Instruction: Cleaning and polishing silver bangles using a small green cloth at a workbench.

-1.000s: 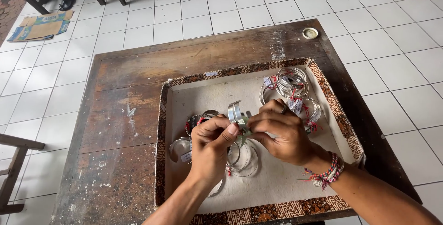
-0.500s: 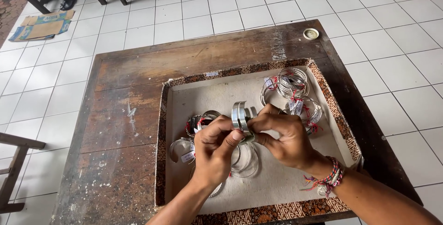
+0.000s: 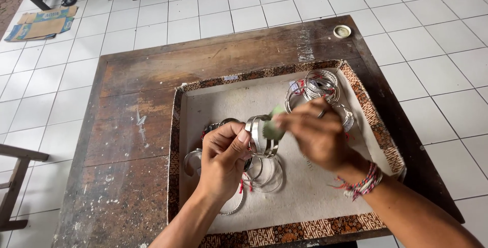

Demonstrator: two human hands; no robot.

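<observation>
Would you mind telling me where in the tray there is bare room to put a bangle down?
The tray lining is bare along its far left, between the left rim and the right-corner bangle pile, and near the front rim. It is crowded around the left hand and right hand, where bangles lie.

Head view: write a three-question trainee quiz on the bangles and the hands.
1. True or false: the left hand holds a wide silver bangle above the tray.
2. What does the right hand press against that bangle? A) a pale green pad B) a hammer C) a brush
3. Where in the tray does the other pile of bangles lie?

Key
1. True: the bangle is pinched in the left hand's fingers, over the tray's pale lining.
2. A: a small pale green pad, blurred, sits between the right fingers and the bangle.
3. In the far right corner, with red thread showing among the bangles.
</observation>
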